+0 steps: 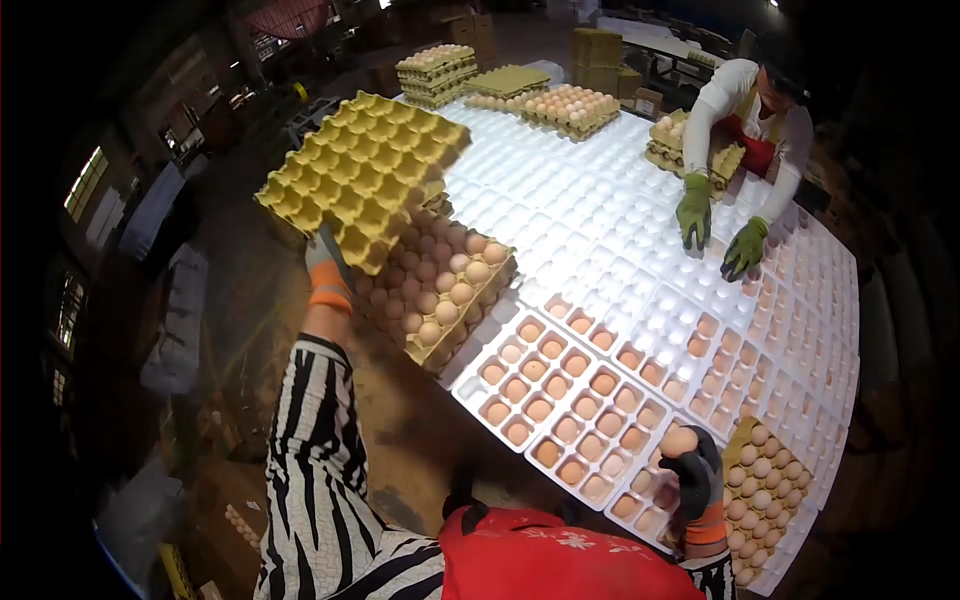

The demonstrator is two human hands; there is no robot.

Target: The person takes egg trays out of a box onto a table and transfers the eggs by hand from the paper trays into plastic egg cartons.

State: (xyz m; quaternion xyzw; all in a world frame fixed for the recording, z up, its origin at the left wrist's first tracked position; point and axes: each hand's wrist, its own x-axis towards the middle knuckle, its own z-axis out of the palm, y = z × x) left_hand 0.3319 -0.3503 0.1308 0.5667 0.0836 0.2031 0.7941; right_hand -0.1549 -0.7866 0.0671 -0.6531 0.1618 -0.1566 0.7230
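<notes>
My left hand (325,262), in a grey and orange glove, grips the near edge of a yellow egg tray (365,170) with bare cups, raised and tilted. Below it sits a stack of trays whose top layer holds many eggs (440,290). In my gloved right hand (697,480) an egg (679,441) is held between the fingers, above a white plastic tray (590,497) with eggs in its square cells. Just right of that hand lies a yellow tray of eggs (765,485).
White plastic trays (560,215) cover the table. Across it a co-worker in green gloves (694,210) reaches over the trays, beside stacked egg trays (665,150). More egg trays (570,105) and a tall stack (436,75) stand at the far end.
</notes>
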